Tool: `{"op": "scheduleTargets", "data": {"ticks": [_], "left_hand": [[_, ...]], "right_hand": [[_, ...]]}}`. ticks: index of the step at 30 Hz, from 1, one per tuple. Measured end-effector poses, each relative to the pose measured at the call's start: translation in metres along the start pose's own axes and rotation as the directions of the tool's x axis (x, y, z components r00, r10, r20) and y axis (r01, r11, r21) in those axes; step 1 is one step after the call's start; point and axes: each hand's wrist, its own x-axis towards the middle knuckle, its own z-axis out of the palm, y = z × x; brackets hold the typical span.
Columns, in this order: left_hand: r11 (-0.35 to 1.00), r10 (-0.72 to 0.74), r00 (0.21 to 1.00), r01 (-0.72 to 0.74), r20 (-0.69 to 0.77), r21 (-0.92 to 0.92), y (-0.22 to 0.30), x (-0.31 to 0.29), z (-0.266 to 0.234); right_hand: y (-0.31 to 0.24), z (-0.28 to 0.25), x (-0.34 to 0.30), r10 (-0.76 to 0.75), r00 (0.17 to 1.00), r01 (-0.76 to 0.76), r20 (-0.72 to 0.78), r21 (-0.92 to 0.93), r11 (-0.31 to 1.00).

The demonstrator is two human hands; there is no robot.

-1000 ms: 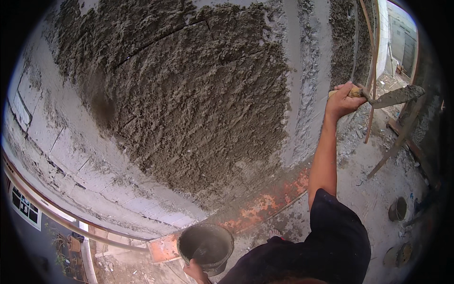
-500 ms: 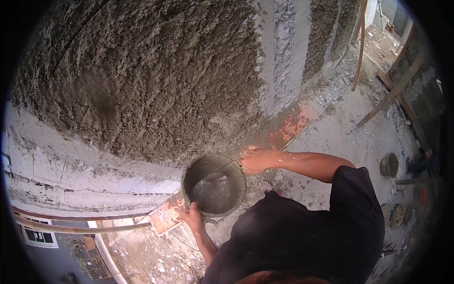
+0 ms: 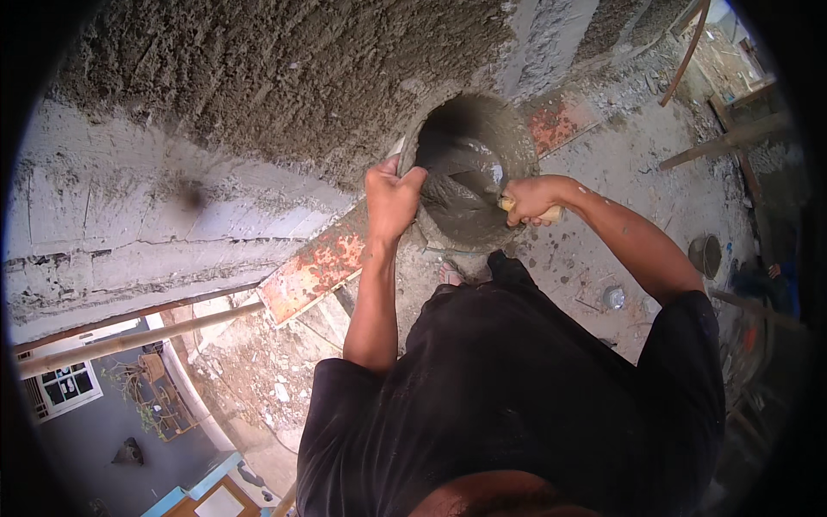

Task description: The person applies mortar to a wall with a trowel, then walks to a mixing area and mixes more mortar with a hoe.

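Observation:
A round mortar bucket is tipped so that its mouth faces me, close against the rough wall. Wet grey mortar lies along its inside. My left hand grips the bucket's left rim, thumb over the edge. Inside the right part of the mouth, my right hand is closed round the pale yellowish handle of a trowel. The trowel's blade is down in the bucket and hard to tell from the mortar.
Coarse fresh mortar covers the wall, above a smoother pale band. An orange-stained board runs under the bucket. Bamboo poles stick out at left, wooden props at right. Another bucket stands at right.
The bucket has gone from upright to tipped and sits higher in view. My left hand has shifted up with its rim. My right hand has moved from the right rim into the mouth, holding the trowel.

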Motion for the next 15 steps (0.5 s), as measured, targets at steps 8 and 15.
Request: {"op": "scheduleTargets", "data": {"ticks": [8,15], "left_hand": [[0.99,-0.085,0.989,0.069,0.125,0.126,-0.022,-0.02,-0.029],[0.968,-0.192,0.974,0.169,-0.116,-0.186,-0.05,-0.028,-0.038]], "right_hand": [[-0.003,0.099,0.006,-0.378,0.909,0.018,0.174,0.891,0.453],[-0.007,0.113,0.013,-0.318,0.944,0.175,-0.085,0.949,0.264]]}}
